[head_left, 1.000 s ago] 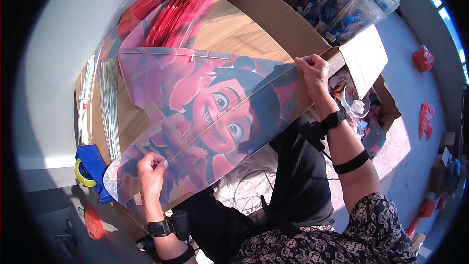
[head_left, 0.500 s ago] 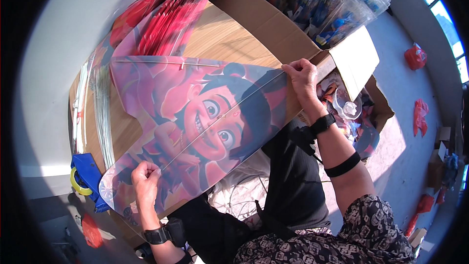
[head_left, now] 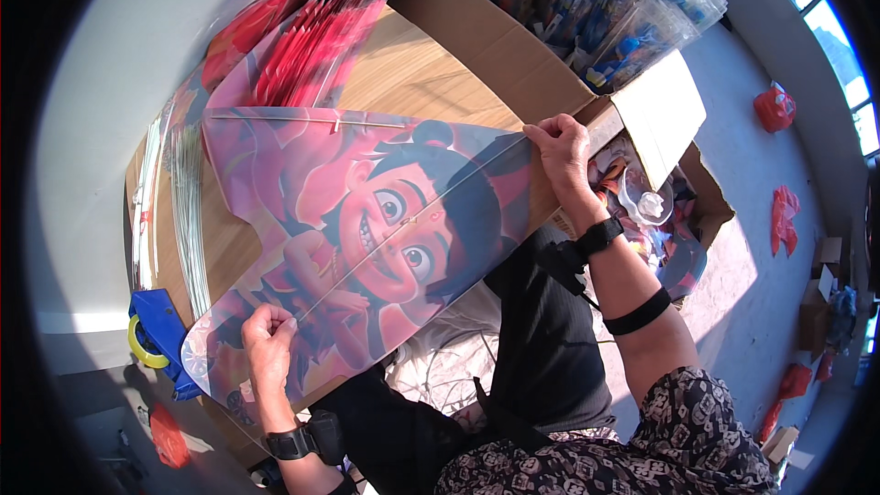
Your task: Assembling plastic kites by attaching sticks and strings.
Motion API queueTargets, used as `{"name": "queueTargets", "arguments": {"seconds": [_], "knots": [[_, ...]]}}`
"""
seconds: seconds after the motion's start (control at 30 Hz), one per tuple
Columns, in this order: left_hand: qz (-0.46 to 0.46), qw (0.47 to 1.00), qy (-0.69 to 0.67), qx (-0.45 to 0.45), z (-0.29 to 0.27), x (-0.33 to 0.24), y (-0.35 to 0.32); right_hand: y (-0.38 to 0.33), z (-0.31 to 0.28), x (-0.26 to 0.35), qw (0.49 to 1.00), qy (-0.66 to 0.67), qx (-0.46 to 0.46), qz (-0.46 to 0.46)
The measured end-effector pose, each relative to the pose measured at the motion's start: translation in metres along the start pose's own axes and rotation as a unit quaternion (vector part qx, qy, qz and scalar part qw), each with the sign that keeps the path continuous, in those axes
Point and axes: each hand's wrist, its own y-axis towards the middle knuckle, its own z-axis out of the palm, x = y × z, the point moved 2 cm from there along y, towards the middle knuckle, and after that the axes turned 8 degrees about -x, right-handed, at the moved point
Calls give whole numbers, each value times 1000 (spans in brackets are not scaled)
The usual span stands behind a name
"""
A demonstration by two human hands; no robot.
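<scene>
A kite (head_left: 385, 243) printed with a grinning cartoon face in pink, red and dark blue lies spread over the table and partly over my lap. One thin rod (head_left: 456, 183) crosses it slantwise, passing through a small fastening near the middle. At the kite's right corner, the fingertips of my right hand (head_left: 564, 148) are closed on the rod's upper end. Toward the lower left, my left hand (head_left: 269, 341) pinches the rod's other end above the sheet. A second thin rod (head_left: 376, 124) lies along the kite's top edge, with a small white tie on it.
Folded red kites (head_left: 302, 60) are stacked at the table's back. Bundled thin white rods (head_left: 190, 220) lie at left, near a blue pouch (head_left: 163, 335) and a yellow tape roll (head_left: 144, 346). An open cardboard box (head_left: 513, 46) stands behind; a scrap-filled box (head_left: 710, 188) is at right.
The whole view has shifted very slightly. Both hands keep their hold on the rod, and the kite lies as before.
</scene>
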Motion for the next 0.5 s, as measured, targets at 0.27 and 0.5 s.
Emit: {"name": "queueTargets", "arguments": {"seconds": [0.27,0.5], "knots": [[7,1000,-3,3,0,5,1,-1,2,3,999,-41,-8,-7],[7,1000,4,3,1,3,1,-1,0,2,1000,-18,-10,-2]]}}
